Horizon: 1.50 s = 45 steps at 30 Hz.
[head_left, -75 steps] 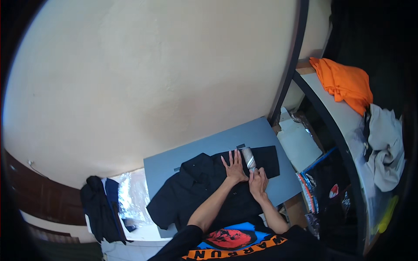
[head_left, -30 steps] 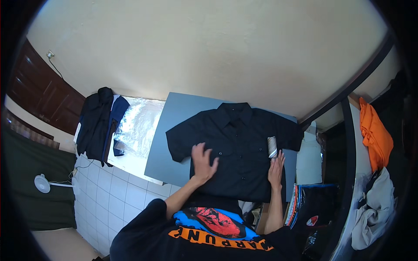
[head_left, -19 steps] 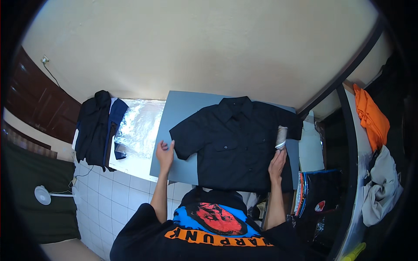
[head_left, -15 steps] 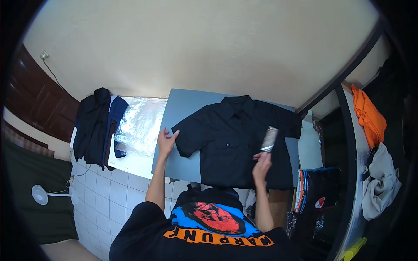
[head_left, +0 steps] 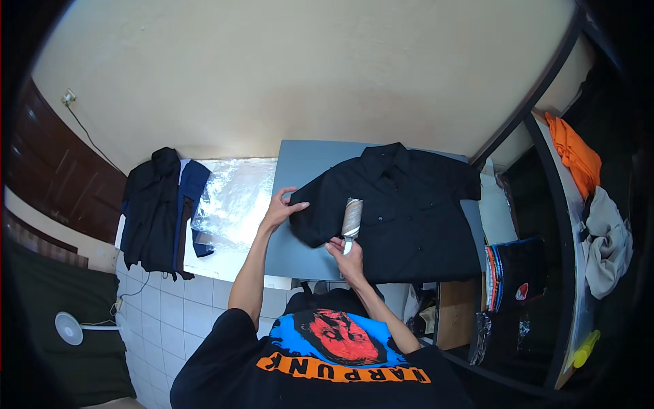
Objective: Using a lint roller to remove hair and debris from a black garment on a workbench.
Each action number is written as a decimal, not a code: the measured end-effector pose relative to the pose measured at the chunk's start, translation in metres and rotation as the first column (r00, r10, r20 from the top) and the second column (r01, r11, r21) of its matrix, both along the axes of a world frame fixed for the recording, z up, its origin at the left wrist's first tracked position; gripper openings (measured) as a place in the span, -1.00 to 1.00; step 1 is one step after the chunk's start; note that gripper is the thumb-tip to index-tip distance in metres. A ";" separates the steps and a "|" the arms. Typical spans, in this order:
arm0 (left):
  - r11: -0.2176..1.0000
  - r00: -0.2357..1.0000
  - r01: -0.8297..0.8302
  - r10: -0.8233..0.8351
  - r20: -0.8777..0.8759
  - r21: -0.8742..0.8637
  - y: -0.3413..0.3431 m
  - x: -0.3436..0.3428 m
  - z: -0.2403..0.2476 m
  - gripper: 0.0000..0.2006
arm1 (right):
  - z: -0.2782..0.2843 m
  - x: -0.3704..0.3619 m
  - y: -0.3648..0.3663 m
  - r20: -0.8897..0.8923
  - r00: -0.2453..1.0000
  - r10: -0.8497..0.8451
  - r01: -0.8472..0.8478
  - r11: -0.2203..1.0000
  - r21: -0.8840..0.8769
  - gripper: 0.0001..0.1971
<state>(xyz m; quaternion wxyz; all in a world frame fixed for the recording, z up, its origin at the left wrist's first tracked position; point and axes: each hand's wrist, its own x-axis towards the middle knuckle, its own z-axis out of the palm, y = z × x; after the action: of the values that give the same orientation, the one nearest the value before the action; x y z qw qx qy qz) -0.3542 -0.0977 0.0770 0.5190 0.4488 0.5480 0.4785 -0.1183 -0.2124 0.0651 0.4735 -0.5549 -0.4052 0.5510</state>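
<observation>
A black short-sleeved shirt (head_left: 415, 218) with a collar, chest pockets and front buttons lies spread face up on a grey board (head_left: 293, 157). At the sleeve on the left, my left hand (head_left: 278, 210) has its thumb over the cuff edge and its fingers around the far side, closed on the fabric. My right hand (head_left: 349, 259) grips the white handle of a lint roller (head_left: 352, 218), fingers wrapped round it. The roller's striped cylinder stands over the shirt, between that sleeve and the chest pocket; whether it touches the cloth cannot be told.
Clear plastic bags (head_left: 235, 198) and dark folded garments (head_left: 153, 218) lie on a white table at left. Packed dark clothes (head_left: 518, 273) lie on a lower shelf at right. A rack holds orange cloth (head_left: 575, 153) and grey cloth (head_left: 610, 242). A white fan (head_left: 68, 327) stands lower left.
The lint roller in my right hand has swung left from the shirt's front toward the sleeve. My left hand, open beside the sleeve before, has taken hold of its edge. The view has shifted slightly.
</observation>
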 end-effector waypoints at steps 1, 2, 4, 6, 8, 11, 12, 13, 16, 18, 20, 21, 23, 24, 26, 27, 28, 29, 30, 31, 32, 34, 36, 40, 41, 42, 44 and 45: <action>0.998 0.997 0.007 -0.012 -0.076 -0.066 -0.002 -0.007 -0.001 -0.45 | 0.000 -0.003 0.000 -0.038 0.999 0.024 -0.024 1.000 -0.012 -0.69; 0.998 0.997 0.008 -0.012 -0.074 -0.061 0.001 -0.017 0.001 -0.45 | 0.001 -0.005 0.000 -0.075 0.996 0.048 -0.050 0.998 -0.023 -0.73; 0.979 0.791 -0.081 -0.051 -0.610 -0.186 0.005 -0.031 0.009 -0.34 | 0.012 -0.007 0.000 -0.190 0.981 0.048 -0.066 0.994 -0.091 -0.75; 0.950 0.760 -0.136 -0.082 -0.645 -0.281 -0.002 -0.033 0.013 -0.44 | 0.029 -0.004 0.000 -0.416 0.909 0.021 -0.121 0.969 -0.214 -0.76; 0.966 0.366 -0.250 0.158 -0.917 0.067 -0.020 -0.027 0.008 -0.56 | 0.034 0.001 0.001 -0.276 0.961 0.014 -0.085 0.965 -0.248 -0.73; 0.913 0.455 -0.090 0.392 -0.800 0.397 -0.049 -0.007 0.002 -0.68 | 0.014 0.022 0.002 0.262 0.964 0.050 -0.040 0.998 -0.043 -0.68; 0.888 0.528 -0.035 0.406 -0.746 0.458 -0.058 0.008 0.004 -0.64 | 0.009 0.031 0.003 0.282 0.959 0.028 -0.019 0.999 -0.036 -0.69; 0.901 0.586 0.018 0.342 -0.735 0.433 -0.069 0.019 0.000 -0.53 | 0.013 0.035 0.004 0.361 0.933 -0.006 -0.015 0.998 0.054 -0.69; 0.870 0.484 0.192 0.319 -0.815 0.455 -0.087 0.049 0.006 -0.53 | 0.029 0.049 0.010 0.446 0.895 -0.011 -0.045 0.992 0.116 -0.66; 0.850 0.426 0.152 0.404 -0.810 0.504 -0.095 0.052 -0.001 -0.54 | 0.015 0.056 0.013 0.573 0.813 -0.107 -0.091 0.948 0.305 -0.65; 0.907 0.506 -0.117 0.406 -0.761 0.405 -0.095 0.050 0.000 -0.58 | 0.018 0.060 0.016 0.536 0.834 -0.133 -0.041 0.953 0.299 -0.65; 0.885 0.422 -0.191 0.464 -0.779 0.424 -0.095 0.045 0.004 -0.65 | 0.024 0.061 0.013 0.551 0.831 -0.077 -0.025 0.984 0.176 -0.64; 0.892 0.514 -0.317 0.448 -0.732 0.323 -0.088 0.033 -0.006 -0.67 | 0.009 0.069 0.009 0.594 0.799 -0.090 0.008 0.990 0.139 -0.64; 0.885 0.599 -0.417 0.440 -0.669 0.208 -0.082 0.030 -0.008 -0.69 | -0.003 0.072 0.007 0.593 0.798 -0.104 0.024 0.990 0.141 -0.64; 0.876 0.530 -0.433 0.437 -0.727 0.211 -0.074 0.030 -0.003 -0.66 | -0.023 0.081 0.003 0.524 0.834 -0.171 0.040 0.967 0.252 -0.71; 0.867 0.565 -0.472 0.434 -0.701 0.157 -0.072 0.027 -0.003 -0.63 | -0.019 0.081 0.003 0.539 0.830 -0.144 0.021 0.974 0.227 -0.73; 0.857 0.599 -0.506 0.433 -0.674 0.100 -0.070 0.025 -0.003 -0.60 | -0.015 0.083 0.001 0.537 0.829 -0.154 0.034 0.973 0.226 -0.73; 0.824 0.531 -0.533 0.502 -0.683 0.192 -0.068 0.022 -0.015 -0.55 | -0.011 0.085 -0.002 0.439 0.896 -0.072 0.028 0.994 0.106 -0.74; 0.831 0.535 -0.521 0.496 -0.684 0.195 -0.066 0.022 -0.020 -0.55 | -0.003 0.084 -0.003 0.322 0.947 -0.002 0.006 1.000 -0.011 -0.75; 0.811 0.542 -0.549 0.529 -0.653 0.201 -0.064 0.021 -0.026 -0.54 | -0.002 0.084 -0.002 0.240 0.970 -0.031 0.037 0.999 -0.020 -0.76; 0.789 0.546 -0.579 0.563 -0.621 0.206 -0.061 0.021 -0.031 -0.54 | 0.001 0.085 0.000 0.234 0.971 -0.042 0.048 0.999 -0.019 -0.76; 0.800 0.643 -0.582 0.564 -0.518 0.147 -0.057 0.022 -0.031 -0.59 | 0.002 0.088 0.003 0.182 0.982 -0.045 0.053 0.998 -0.040 -0.75; 0.780 0.769 -0.611 0.625 -0.131 0.132 -0.056 0.024 -0.030 -0.62 | -0.001 0.087 0.000 0.180 0.983 -0.040 0.049 0.998 -0.047 -0.74; 0.673 0.727 -0.648 0.687 0.025 0.357 -0.054 0.030 -0.032 -0.60 | 0.003 0.086 0.000 0.192 0.981 -0.031 0.043 0.997 -0.060 -0.73; 0.732 0.736 -0.662 0.676 -0.046 0.160 -0.055 0.029 -0.035 -0.56 | -0.001 0.087 0.001 0.203 0.979 -0.030 0.041 0.998 -0.049 -0.72; 0.751 0.751 -0.658 0.651 -0.106 -0.048 -0.056 0.032 -0.033 -0.52 | -0.001 0.087 0.001 0.203 0.979 -0.019 0.030 0.998 -0.053 -0.72; 0.729 0.729 -0.683 0.677 -0.107 -0.038 -0.054 0.036 -0.028 -0.50 | 0.001 0.087 0.003 0.200 0.979 -0.038 0.050 0.997 -0.056 -0.74; 0.766 0.759 -0.642 0.629 -0.170 -0.036 -0.054 0.031 -0.028 -0.51 | 0.000 0.088 0.004 0.205 0.978 -0.028 0.040 0.997 -0.058 -0.74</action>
<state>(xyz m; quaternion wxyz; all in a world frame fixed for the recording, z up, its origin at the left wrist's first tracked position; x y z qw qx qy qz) -0.3230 -0.1516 0.0486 0.3036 0.2461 0.7260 0.5658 -0.0301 -0.2088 0.0653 0.4213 -0.6299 -0.4248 0.4953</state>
